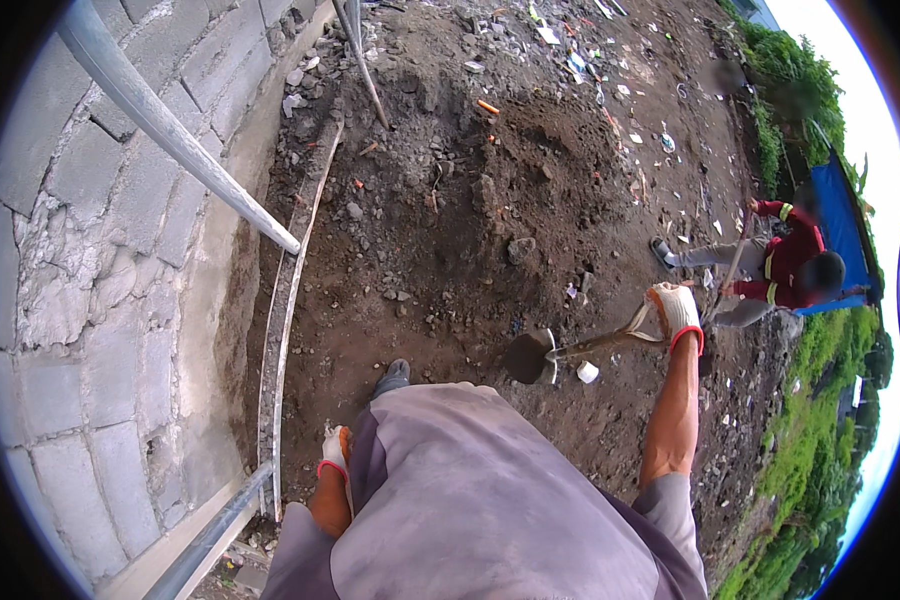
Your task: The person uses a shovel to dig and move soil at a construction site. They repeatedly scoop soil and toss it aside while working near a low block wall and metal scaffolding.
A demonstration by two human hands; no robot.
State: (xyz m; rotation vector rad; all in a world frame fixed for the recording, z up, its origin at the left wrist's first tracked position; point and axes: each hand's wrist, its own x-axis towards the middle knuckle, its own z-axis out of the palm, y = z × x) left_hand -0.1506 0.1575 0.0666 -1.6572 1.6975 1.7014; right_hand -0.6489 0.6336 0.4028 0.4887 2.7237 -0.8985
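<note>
**Gloved right hand (676, 308) grips a shovel (602, 343)**

Its blade (528, 358) points down at dark soil (440, 345), near a small white object (587, 372). The gloved left hand (336, 447) hangs low, nearer the grey block wall (120, 370). A red-clad co-worker (798, 255) stands off right.

The shovel (584, 348) pairs a dull metal blade with a worn, wood-like shaft. Upper left, a smooth metal pipe (165, 125) fronts rough, matt concrete blocks (125, 370).

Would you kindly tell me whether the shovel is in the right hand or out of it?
In it: the gloved right hand is closed on the top end of the shovel, opposite the blade.
</note>
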